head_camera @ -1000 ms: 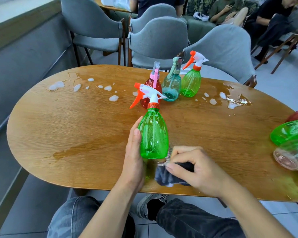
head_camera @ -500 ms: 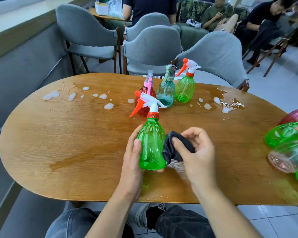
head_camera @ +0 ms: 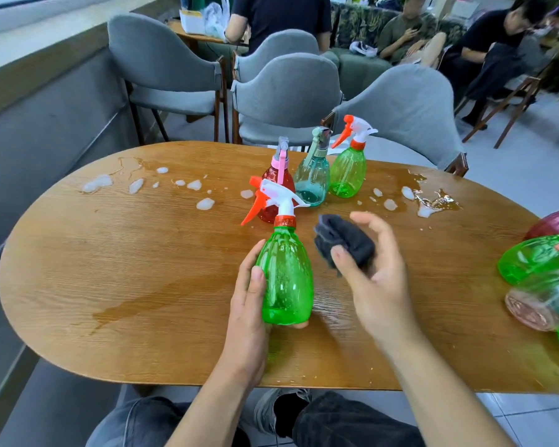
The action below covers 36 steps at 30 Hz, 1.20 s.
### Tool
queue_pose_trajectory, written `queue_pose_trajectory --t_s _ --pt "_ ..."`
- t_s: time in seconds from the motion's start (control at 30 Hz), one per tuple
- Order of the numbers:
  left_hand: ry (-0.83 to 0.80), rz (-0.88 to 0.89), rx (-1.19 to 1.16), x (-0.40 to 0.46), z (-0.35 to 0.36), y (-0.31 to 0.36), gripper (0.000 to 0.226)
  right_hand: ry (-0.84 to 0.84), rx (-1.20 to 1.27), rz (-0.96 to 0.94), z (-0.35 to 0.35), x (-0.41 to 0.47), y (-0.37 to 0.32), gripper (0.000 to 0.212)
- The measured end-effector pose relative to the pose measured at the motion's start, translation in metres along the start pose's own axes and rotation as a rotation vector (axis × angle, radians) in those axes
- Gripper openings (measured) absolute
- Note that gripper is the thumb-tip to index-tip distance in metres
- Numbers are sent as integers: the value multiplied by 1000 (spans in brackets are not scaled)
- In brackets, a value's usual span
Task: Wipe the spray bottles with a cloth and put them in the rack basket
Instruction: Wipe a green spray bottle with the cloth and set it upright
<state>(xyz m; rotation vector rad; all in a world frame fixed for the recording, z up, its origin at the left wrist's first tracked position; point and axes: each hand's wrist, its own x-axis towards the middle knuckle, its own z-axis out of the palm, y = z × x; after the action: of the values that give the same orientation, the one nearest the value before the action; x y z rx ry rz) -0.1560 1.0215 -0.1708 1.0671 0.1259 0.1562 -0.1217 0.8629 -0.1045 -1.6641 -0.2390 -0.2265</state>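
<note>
The wet oval table (head_camera: 110, 285) spreads under both hands. On it the green spray bottle (head_camera: 286, 279) stands upright, the left hand (head_camera: 249, 304) curled round its belly. Beside it, not touching, the right hand (head_camera: 375, 279) pinches the dark cloth (head_camera: 346, 240). Light, probably slippery plastic: grip the waist or neck.

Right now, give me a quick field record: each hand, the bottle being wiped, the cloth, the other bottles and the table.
left hand: grips the green spray bottle at its side
green spray bottle: upright on the table, orange trigger
right hand: holds the dark cloth, off the bottle
waiting bottles: red, teal and green, upright at the far edge
right edge: more bottles lying down, partly cut off
table: wet, with foam patches
</note>
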Motion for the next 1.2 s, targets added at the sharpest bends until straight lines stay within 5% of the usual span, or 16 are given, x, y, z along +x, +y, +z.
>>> queue_pose_trajectory --t_s 0.27,0.8,0.97,1.1,1.2 --pt "-27 -10 -36 -4 3 4 49 -317 -460 -305 13 34 -9 33" --pt "-18 28 -16 -1 0 2 51 -387 -546 -537 -1 -19 0 37" --pt "11 64 -5 1 0 -1 49 -389 -571 -582 -6 -42 6 54" --pt "13 32 -24 2 -2 -1 53 -486 -540 -510 -12 -55 7 49" --pt "24 4 -76 2 -2 1 52 -461 -259 -233 -19 -53 -2 37"
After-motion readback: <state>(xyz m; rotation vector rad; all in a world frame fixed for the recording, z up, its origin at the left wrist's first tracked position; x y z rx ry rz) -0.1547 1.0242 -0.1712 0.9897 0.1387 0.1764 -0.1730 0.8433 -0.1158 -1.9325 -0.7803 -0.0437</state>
